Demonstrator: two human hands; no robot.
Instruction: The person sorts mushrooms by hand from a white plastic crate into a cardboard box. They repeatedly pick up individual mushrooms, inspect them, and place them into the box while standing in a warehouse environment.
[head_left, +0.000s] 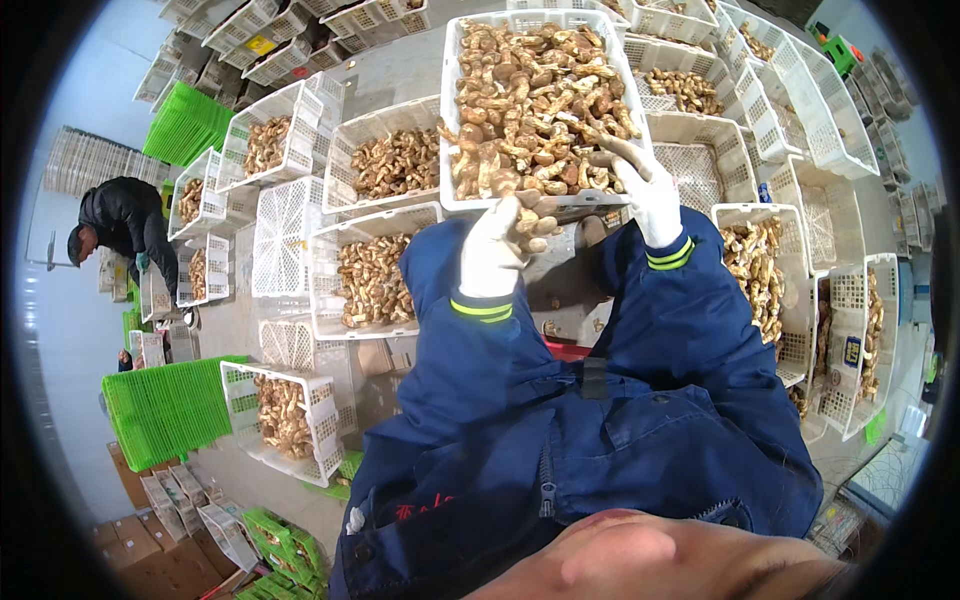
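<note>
A white plastic crate (448, 112) heaped with brown-capped, pale-stemmed mushrooms (536, 97) stands in front of me, just beyond my knees. My left hand (495, 247), in a white glove with brown-stained fingers, is curled at the crate's near rim. Mushrooms lie against its fingertips; whether it grips one is unclear. My right hand (649, 191), gloved the same way, reaches over the near right corner. Its stained fingers are spread and extended over the mushrooms, with nothing seen in their grasp.
Crates of mushrooms flank me at the left (375, 285) and right (754, 277). Behind the right hand sits a white crate (697, 161) showing its bare mesh bottom. Green crates (169, 409) are stacked at far left. A person in dark clothes (124, 217) bends over crates there.
</note>
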